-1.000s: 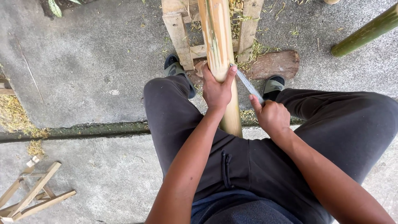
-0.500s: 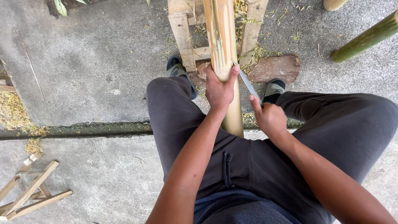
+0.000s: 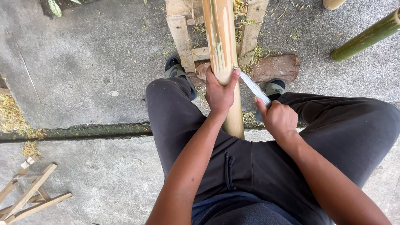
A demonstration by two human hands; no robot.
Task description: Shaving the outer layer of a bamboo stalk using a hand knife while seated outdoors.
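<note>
Item 1: bamboo pole (image 3: 223,46), peeled pale w/ green streaks, running from between the knees to far centre, resting on wooden frame (image 3: 183,37).
Change vs 1 s ago: blade tip now higher up the pole, at the left thumb; shaving stroke appears to be advancing.
Left hand (image 3: 220,93): clamped round pole.
Right hand (image 3: 279,118): closed on knife (image 3: 252,85), just right of pole, blade angled far-left, tip touching it.
Also: 1 green bamboo length (image 3: 366,37) far right; log slab (image 3: 275,66); small wooden frame (image 3: 29,196) near left; concrete floor (image 3: 83,71).
</note>
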